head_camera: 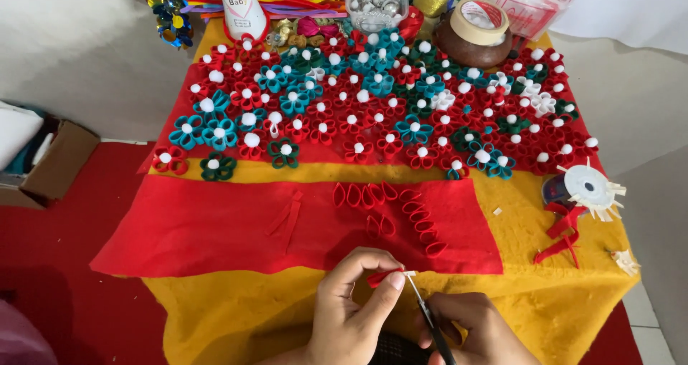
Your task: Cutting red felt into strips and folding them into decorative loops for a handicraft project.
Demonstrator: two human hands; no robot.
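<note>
Two hands low in my view, both busy right at the near edge of the table. Left hand (351,311) has its thumb and forefinger pinched on a small red felt loop (383,276), with a bit of white at its right end. That loop lies roughly sideways, long axis left to right, rounded end pointing left and the white tip pointing right toward the scissors (428,315). Right hand (476,329) is curled around the scissors' handle, though the handle itself is mostly hidden, so I can't see the exact grip. The blades run up and slightly left, tips touching the white end of the loop.

Just beyond the hands is a red felt sheet (215,229) laid over the yellow cloth (545,293). On it sits a row of finished red loops (387,204) curving down to the right, plus a loose red strip (287,218) (pointing mostly away from me). Farther back, the table is packed with felt flowers (380,114) in red, teal, green and white, each with a white pompom centre. Off to the right is a white spool (588,189) with red ribbon trailing from it.
</note>
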